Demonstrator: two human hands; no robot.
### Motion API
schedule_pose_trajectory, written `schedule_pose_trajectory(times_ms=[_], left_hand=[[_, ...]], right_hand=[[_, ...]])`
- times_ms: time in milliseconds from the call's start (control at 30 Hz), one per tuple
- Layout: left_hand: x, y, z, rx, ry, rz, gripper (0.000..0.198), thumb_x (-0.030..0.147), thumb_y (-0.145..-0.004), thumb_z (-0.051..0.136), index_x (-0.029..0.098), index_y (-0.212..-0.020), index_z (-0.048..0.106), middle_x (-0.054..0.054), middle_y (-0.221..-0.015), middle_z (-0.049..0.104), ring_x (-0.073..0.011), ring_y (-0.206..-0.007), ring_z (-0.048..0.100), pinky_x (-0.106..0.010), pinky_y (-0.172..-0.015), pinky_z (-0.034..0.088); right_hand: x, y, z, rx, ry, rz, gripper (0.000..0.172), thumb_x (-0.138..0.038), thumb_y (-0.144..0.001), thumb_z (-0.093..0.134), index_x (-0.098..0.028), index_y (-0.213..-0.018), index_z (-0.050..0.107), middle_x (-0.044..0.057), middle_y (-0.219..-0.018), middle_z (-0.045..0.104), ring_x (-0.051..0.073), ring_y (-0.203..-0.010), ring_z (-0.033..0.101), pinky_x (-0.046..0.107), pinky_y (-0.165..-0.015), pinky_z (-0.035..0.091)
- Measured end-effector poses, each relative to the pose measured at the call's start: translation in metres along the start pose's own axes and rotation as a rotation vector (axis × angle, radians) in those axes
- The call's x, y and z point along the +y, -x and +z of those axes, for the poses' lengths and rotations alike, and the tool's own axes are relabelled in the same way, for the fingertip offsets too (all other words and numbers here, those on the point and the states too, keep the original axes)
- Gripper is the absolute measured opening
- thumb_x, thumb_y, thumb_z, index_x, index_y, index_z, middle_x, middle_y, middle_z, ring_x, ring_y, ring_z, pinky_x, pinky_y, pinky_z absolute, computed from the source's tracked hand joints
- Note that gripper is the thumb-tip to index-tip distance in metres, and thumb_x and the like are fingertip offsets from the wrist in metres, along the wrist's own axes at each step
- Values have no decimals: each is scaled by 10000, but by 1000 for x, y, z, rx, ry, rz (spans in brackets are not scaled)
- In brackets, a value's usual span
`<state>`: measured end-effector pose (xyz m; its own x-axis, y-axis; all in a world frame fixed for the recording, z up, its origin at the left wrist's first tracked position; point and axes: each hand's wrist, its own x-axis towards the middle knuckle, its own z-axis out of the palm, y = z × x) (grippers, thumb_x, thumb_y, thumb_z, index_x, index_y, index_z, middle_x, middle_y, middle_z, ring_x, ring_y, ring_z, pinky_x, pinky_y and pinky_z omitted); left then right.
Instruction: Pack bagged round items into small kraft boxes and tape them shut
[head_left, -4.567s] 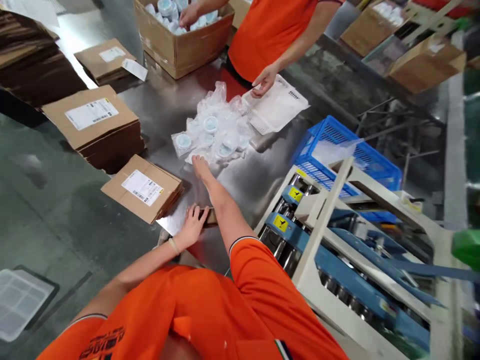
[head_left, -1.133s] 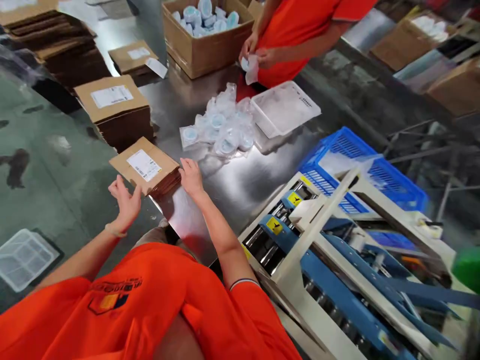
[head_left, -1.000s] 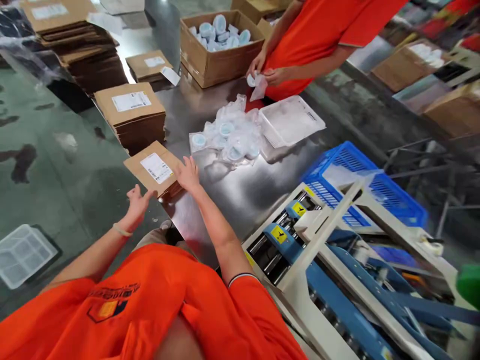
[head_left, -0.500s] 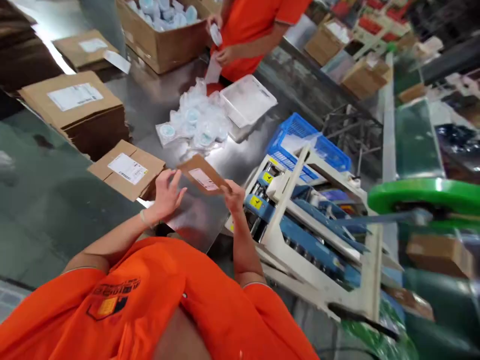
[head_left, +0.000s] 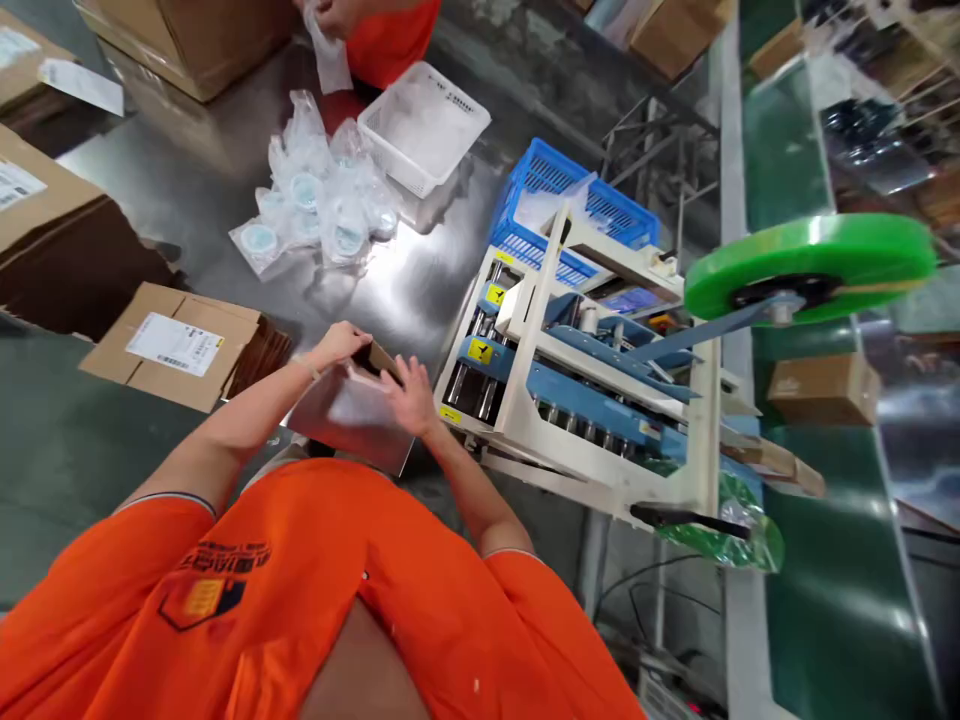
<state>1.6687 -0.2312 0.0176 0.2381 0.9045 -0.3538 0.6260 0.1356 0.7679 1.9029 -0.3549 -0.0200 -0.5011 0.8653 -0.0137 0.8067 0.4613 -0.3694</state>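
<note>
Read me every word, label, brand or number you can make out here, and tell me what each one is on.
White label on the flat carton: too small to read.
Second white label on the stacked carton: too small to read.
Print on the orange shirt: too blurred to read.
Yellow stickers on the blue-and-cream machine: symbols only, no readable words.
Held carton between the left hand and right hand: no text showing.

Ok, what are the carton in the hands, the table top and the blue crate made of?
Carton: probably corrugated cardboard, matte brown kraft edge. Table top: likely stainless steel, polished, mirror-like glare. Blue crate: probably moulded plastic, slightly glossy, slotted walls.
</note>
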Motion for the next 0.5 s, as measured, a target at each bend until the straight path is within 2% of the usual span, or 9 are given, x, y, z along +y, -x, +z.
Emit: schedule_pose_trajectory(times_ms=[133, 233, 333, 433, 500], left_hand=[[16, -11, 19, -72, -151, 201, 476, 435, -1063, 530, 135, -993, 892, -154, -1048, 866, -283, -978, 783, -351, -1005, 584], [12, -11, 24, -44, -264, 273, 476, 395, -1111, 485, 154, -1292, 854, -154, -1246, 847, -287, -1137, 782, -349, -1066, 570], [5, -8, 22, 7, -445, 270, 498, 358, -1131, 464, 178, -1486, 764, -163, -1356, 813, -311, -1224, 768, -381, -1075, 577], [1, -8, 21, -37, -550, 352, 496, 334, -1136, 456, 190, -1506, 754, -157, -1358, 815, -309, -1206, 775, -399, -1101, 561], [-1, -11, 22, -76, -582, 408, 499, 332, -1141, 442, 197, -1504, 756, -150, -1356, 818, -302, -1181, 780, -399, -1105, 549]], right_hand=[[-28, 1, 11, -99, -160, -185, 565, -310, -1098, 609, -127, -1632, 589, 224, -1708, 556, 331, -1646, 476, 632, -1396, 324], [-38, -15, 6, -123, -192, -147, 507, -294, -1136, 537, -144, -1616, 604, 207, -1642, 629, 294, -1574, 564, 606, -1404, 320], [-40, -17, -5, -148, -128, -116, 541, -288, -1108, 593, -108, -1618, 595, 238, -1629, 629, 330, -1571, 561, 612, -1405, 314], [-34, -1, -16, -209, -91, -213, 579, -203, -1079, 566, -93, -1647, 561, 247, -1675, 577, 331, -1610, 507, 598, -1401, 318], [-27, 8, -24, -230, -72, -262, 520, -150, -1084, 491, -112, -1586, 622, 224, -1657, 596, 307, -1589, 518, 567, -1386, 336]])
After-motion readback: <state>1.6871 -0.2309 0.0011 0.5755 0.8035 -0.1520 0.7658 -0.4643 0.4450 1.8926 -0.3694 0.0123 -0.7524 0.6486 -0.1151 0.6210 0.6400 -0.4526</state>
